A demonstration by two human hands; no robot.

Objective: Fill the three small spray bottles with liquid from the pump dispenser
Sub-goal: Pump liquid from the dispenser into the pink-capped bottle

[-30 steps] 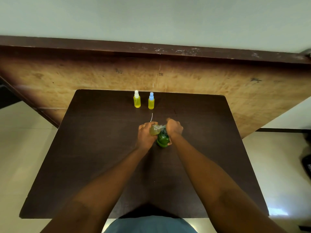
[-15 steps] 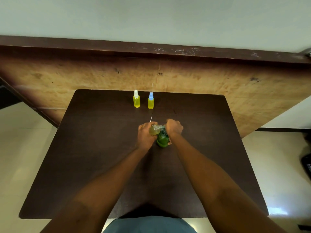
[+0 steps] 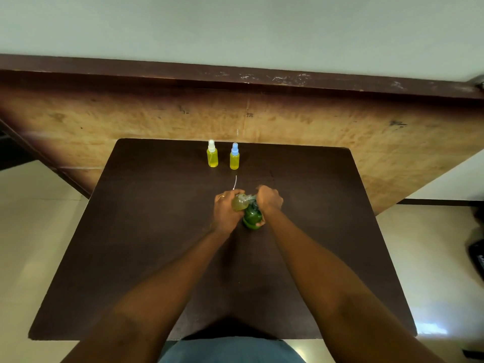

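A green pump dispenser [image 3: 252, 218] stands at the middle of the dark table [image 3: 146, 231]. My right hand [image 3: 269, 199] grips its pump head from the right. My left hand [image 3: 225, 209] holds a small uncapped spray bottle [image 3: 239, 202], partly filled with yellowish liquid, tilted with its neck against the pump spout. Two small spray bottles full of yellow liquid stand at the table's far edge: one with a white cap [image 3: 212, 154] and one with a blue cap [image 3: 234, 156]. A thin white dip tube [image 3: 235, 182] lies on the table just beyond my left hand; its spray cap is hidden.
A worn wooden panel [image 3: 340, 127] rises right behind the table's far edge, with a dark ledge on top. Pale tiled floor [image 3: 31, 231] lies on both sides. A dark object [image 3: 478, 255] sits on the floor at the right edge.
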